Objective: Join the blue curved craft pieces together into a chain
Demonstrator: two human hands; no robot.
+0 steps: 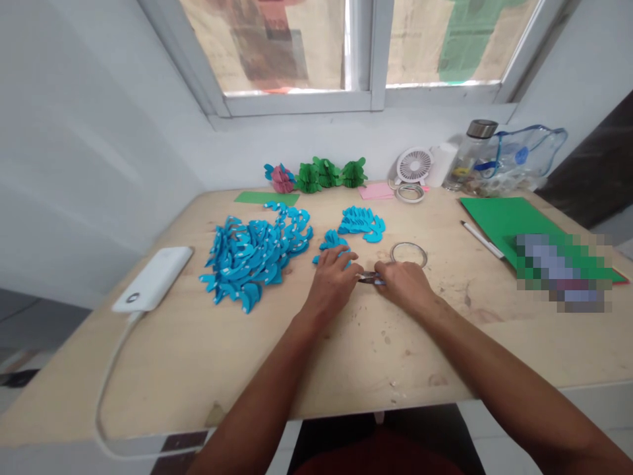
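Observation:
My left hand (330, 280) rests over a small bunch of curved blue paper pieces (332, 241). Its thumb and forefinger come together at the tip of a small dark metal tool (368, 278), scissors or pliers; what they pinch is too small to make out. Closed round that tool's handle is my right hand (405, 284). Just behind the right hand lies a thin ring-shaped roll (409, 245). Left of my hands is a big heap of blue paper pieces (252, 247) with small white squares on them. Behind stands a row of similar blue pieces (363, 222).
Along the wall sit folded green paper shapes (326, 173), a pink one (282, 179), a small fan (414, 165), tape rolls (410, 193) and a bottle (467, 155). A white power bank (153, 278) lies left; green sheets (499, 221) and a pen (482, 239) lie right.

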